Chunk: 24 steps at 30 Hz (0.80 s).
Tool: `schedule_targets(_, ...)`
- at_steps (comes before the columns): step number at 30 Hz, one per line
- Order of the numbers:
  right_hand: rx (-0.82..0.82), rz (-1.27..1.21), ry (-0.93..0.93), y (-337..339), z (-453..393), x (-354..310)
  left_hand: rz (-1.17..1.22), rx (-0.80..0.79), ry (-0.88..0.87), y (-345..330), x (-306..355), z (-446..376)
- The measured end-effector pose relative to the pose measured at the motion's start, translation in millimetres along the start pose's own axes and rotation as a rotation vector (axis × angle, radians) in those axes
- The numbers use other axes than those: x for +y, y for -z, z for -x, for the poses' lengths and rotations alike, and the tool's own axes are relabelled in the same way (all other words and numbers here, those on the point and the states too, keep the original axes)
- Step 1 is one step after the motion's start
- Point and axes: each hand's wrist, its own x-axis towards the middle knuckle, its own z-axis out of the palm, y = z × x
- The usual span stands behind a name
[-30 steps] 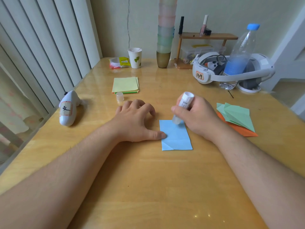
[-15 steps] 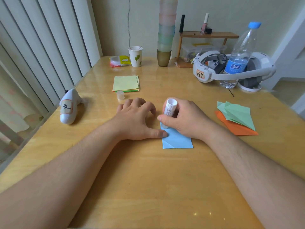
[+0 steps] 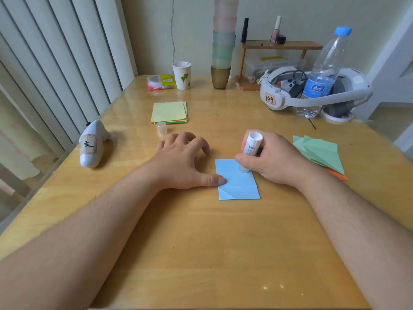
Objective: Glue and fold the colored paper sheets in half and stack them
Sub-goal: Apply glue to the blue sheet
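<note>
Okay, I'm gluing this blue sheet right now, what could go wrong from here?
Only the left hand's thumb pins the blue sheet at its left edge, so the glue stick in the right hand might drag or crumple it. The glue's cap sits off; left uncapped, it may dry.

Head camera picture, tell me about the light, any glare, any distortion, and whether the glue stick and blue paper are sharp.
Head view: soft, even daylight; faint shadows under the hands. Small glare spots on the table near the front edge. Wide-angle stretch bows the forearms and blinds. The glue stick and blue paper are sharp.
</note>
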Motion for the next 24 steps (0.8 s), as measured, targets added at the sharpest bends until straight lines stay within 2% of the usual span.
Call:
schedule_targets(11,0.029,0.02,-0.03,1.5,-2.8,5.8,-0.002,-0.01,0.0,1.4,0.2,-0.2)
schedule_targets(18,0.261,-0.142,-0.023,-0.8,-6.1,3.7,-0.002,-0.016,0.002,2.8,2.2,0.9)
schedule_targets(21,0.253,-0.157,0.015,-6.4,-6.5,-3.0,-0.01,-0.023,0.005,2.6,3.6,1.1)
schedule_targets(24,0.178,-0.181,0.047,-14.3,-7.1,-8.7,-0.019,-0.023,0.005,2.1,4.9,2.1)
